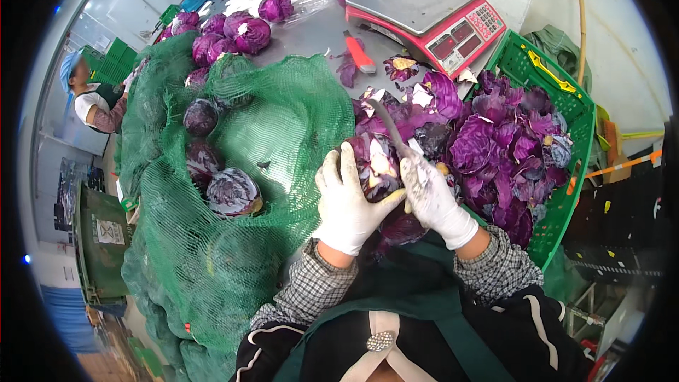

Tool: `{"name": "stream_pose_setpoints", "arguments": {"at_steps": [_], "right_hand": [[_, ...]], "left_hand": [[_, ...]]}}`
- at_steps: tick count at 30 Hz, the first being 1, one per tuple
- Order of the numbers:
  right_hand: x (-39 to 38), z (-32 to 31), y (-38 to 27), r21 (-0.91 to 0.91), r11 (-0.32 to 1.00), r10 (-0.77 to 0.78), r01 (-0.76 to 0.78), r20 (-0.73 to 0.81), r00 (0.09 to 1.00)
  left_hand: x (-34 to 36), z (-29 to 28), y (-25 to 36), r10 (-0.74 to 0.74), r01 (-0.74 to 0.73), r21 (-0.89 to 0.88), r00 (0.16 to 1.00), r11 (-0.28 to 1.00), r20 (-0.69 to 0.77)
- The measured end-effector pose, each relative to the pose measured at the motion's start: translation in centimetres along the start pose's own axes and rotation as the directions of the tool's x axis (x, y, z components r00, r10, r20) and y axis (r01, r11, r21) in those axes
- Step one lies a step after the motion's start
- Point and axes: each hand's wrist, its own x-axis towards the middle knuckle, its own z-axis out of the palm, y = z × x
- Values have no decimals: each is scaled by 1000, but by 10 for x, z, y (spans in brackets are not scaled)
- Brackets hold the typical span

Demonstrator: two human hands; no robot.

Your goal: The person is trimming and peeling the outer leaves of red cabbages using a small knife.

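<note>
My left hand, in a white glove, grips a purple cabbage whose pale cut core faces up. My right hand, in a soiled white glove, is shut on a dark knife, its blade pointing up and away over that cabbage. More cabbages and loose leaves lie just beyond my hands, and a green crate heaped with purple leaves is on my right. A green mesh sack with dark cabbages lies open on my left.
A red scale, an orange-handled tool and more cabbages sit on the grey table. A co-worker in a blue cap stands at far left near stacked green crates and a green bin.
</note>
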Motion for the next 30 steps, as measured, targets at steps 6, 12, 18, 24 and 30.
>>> {"name": "stream_pose_setpoints", "arguments": {"at_steps": [6,12,18,24,30], "right_hand": [[27,-7,1,-843,245,-545,479,289,787],[35,13,-13,-654,755,-148,-47,-240,960],[68,-60,50,-631,554,-428,543,343,836],[-6,46,14,-279,960,-63,34,-93,994],[-14,-32,-149,-822,470,-710,321,-137,690]], "left_hand": [[4,3,2,-31,31,-19,999,999,-15],[-6,11,-13,-40,33,-81,995,996,-91],[-40,-5,-39,-297,251,-835,948,490,111],[-44,-22,-55,-494,383,-900,835,208,241],[-39,-23,-81,-363,377,-801,906,465,216]]}}
